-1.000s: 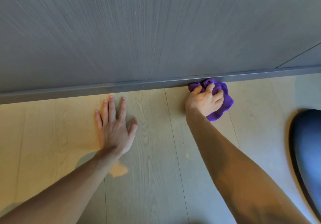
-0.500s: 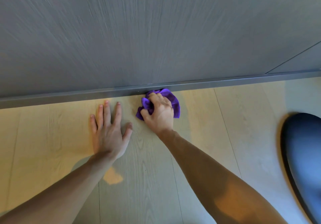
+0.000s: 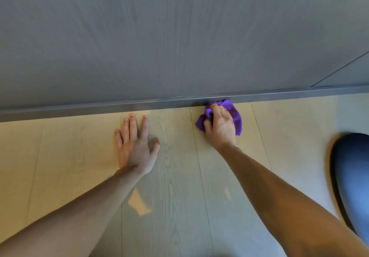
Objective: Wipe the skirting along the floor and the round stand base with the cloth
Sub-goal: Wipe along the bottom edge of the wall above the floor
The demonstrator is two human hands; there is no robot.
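A grey skirting strip point(image 3: 99, 108) runs left to right where the grey wood-grain wall meets the floor. My right hand point(image 3: 220, 126) is closed on a bunched purple cloth point(image 3: 234, 115) and presses it against the skirting, a little right of centre. My left hand point(image 3: 135, 147) lies flat on the floor with fingers spread, holding nothing, about a hand's width short of the skirting. At the right edge a dark round stand base point(image 3: 351, 177) rests on the floor, partly cut off by the frame.
Pale wood-look floor planks point(image 3: 179, 197) fill the lower half of the view, with small bright light patches between my forearms. A wall panel seam point(image 3: 339, 69) slants up at the upper right.
My right hand swept the cloth left along the skirting until it was close to my left hand, then slid it back to the right. My left hand stayed planted.
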